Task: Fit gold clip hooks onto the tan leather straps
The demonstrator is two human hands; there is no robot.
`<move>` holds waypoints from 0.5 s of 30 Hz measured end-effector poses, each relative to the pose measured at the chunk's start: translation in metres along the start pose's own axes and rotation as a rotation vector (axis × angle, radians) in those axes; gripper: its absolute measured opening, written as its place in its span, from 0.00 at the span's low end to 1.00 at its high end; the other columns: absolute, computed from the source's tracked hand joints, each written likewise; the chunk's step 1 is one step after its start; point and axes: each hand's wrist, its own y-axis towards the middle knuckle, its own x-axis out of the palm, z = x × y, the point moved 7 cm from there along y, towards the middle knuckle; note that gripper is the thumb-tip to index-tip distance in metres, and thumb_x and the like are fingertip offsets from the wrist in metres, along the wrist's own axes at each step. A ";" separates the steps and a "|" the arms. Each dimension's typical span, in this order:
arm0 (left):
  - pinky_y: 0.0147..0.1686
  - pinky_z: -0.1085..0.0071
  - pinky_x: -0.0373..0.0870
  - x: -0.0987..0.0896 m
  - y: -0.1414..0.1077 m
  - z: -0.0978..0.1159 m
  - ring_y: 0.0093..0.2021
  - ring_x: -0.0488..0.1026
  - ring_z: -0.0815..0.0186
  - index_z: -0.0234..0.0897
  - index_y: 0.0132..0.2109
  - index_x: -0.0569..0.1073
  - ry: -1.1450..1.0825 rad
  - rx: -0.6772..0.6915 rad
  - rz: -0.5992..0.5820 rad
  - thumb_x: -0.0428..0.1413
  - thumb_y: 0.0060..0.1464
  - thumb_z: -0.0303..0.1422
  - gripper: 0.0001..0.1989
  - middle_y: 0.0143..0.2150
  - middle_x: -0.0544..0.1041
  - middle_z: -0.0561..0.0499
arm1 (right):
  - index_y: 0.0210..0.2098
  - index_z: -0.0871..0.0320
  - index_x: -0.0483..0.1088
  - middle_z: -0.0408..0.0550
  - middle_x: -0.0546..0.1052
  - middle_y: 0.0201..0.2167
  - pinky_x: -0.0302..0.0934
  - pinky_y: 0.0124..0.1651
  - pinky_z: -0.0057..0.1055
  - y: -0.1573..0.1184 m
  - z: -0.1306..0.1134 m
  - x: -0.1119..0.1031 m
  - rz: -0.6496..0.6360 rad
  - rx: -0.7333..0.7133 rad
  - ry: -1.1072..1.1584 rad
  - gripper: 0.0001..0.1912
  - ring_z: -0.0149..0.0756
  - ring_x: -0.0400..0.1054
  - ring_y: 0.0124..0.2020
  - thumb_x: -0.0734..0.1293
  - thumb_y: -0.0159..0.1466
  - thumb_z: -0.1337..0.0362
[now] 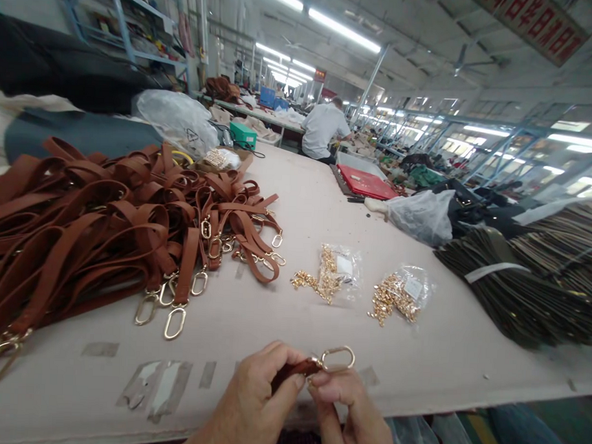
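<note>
Near the table's front edge, my left hand (pixel 258 392) is closed around the end of a brown leather strap (pixel 291 372). A gold oval ring clasp (pixel 338 358) sticks out from that strap end to the right. My right hand (pixel 345 405) is pinched at the strap end just below the clasp; whatever is between its thumb and index finger is too small to make out. Beyond the hands lie two clear plastic bags of small gold metal pieces, the left bag (pixel 329 275) spilling some out, the right bag (pixel 395 295) open too.
A large heap of brown straps (pixel 96 221) with gold clasps covers the table's left side. Stacked dark green pieces (pixel 521 288) stand at the right. Farther back are a red folder (pixel 365 181), a green box (pixel 243 135) and a seated person (pixel 323 129).
</note>
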 end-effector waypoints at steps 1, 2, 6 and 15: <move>0.40 0.74 0.65 0.000 -0.001 0.001 0.38 0.73 0.67 0.38 0.39 0.76 0.000 0.014 -0.002 0.50 0.61 0.29 0.09 0.36 0.77 0.53 | 0.31 0.49 0.72 0.41 0.79 0.30 0.67 0.39 0.29 -0.001 -0.001 0.000 0.016 0.008 -0.010 0.10 0.35 0.74 0.33 0.67 0.62 0.73; 0.41 0.74 0.65 0.000 -0.002 0.003 0.39 0.73 0.67 0.38 0.40 0.76 0.004 0.030 -0.007 0.50 0.61 0.29 0.09 0.37 0.78 0.52 | 0.31 0.49 0.72 0.41 0.79 0.30 0.66 0.39 0.28 -0.002 -0.002 0.000 0.030 0.009 -0.011 0.10 0.35 0.73 0.33 0.67 0.62 0.73; 0.43 0.74 0.65 0.001 -0.006 0.007 0.42 0.74 0.66 0.38 0.42 0.77 0.023 0.075 -0.020 0.50 0.60 0.26 0.11 0.40 0.78 0.51 | 0.31 0.48 0.72 0.41 0.79 0.30 0.66 0.40 0.30 -0.007 -0.004 0.000 0.070 -0.011 0.008 0.11 0.36 0.73 0.34 0.66 0.62 0.73; 0.42 0.74 0.67 0.004 -0.016 0.014 0.40 0.74 0.66 0.39 0.45 0.76 0.079 0.146 0.002 0.50 0.60 0.24 0.13 0.39 0.78 0.51 | 0.32 0.53 0.73 0.45 0.79 0.33 0.66 0.43 0.27 -0.026 0.011 -0.001 0.185 0.185 0.084 0.03 0.35 0.74 0.37 0.70 0.61 0.67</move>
